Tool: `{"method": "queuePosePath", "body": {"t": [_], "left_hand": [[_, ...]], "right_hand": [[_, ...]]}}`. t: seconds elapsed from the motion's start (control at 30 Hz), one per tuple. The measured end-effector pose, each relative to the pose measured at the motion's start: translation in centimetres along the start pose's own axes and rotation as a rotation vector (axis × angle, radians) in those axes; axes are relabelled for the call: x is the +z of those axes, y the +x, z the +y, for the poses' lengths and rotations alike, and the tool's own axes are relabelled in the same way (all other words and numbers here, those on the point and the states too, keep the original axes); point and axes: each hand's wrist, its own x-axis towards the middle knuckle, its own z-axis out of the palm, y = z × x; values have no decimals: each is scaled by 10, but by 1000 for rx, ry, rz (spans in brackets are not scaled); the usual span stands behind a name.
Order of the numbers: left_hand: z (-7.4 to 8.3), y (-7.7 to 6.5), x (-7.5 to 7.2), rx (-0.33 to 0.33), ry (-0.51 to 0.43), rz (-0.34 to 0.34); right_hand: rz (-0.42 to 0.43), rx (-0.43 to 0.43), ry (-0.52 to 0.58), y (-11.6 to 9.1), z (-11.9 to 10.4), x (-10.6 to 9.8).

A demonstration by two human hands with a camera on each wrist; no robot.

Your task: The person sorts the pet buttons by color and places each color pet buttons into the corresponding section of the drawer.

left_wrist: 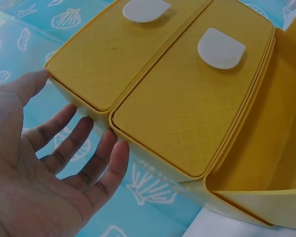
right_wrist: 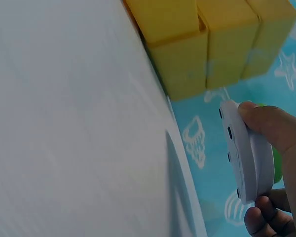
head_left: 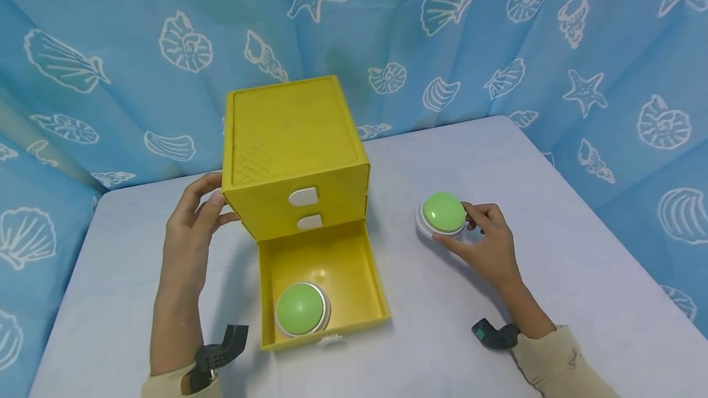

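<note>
A yellow drawer cabinet has its bottom drawer pulled out; the two upper drawers, with white tab handles, are closed. In the drawer's front left part lies a green push button in a white round base. My left hand rests against the cabinet's left side, its fingertips along the edge and fingers loosely spread. To the right of the cabinet, my right hand pinches a second green push button by its white rim, thumb opposite fingers. The right wrist view shows that button's white underside, tilted above the table.
A white cloth covers the table. Behind and on both sides hangs a blue curtain with white shells and starfish. A black wrist device sits on the left wrist, another black device on the right.
</note>
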Motion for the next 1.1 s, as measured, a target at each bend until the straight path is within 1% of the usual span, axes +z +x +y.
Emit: {"method": "queuePosePath", "body": {"t": [0.1,0.2,0.33,0.43,0.67,0.8,1.0,1.1], "left_hand": [[-1,0,1,-2,21,6],[-2,1,-1,3,17,0],[-1,2,-5,12,11,-12],[-1,2,-5,5,29,-9],[-1,2,-2,-7,64,-9],[-1,3,-2,-3,62,-4],[-2,4,-3,2,35,-2],[-2,3,-2,-9,31,0]], "right_hand": [[-14,-28,10,-8,-8,5],[-25,-47,31,-13,-18,9],[-37,-70,83,-20,-29,15],[-44,-88,105,-25,-37,17],[-89,-71,182,-42,-61,20],[-117,-86,230,-53,-83,23],[-152,-152,323,-66,-133,26],[-177,-186,372,-72,-149,29]]}}
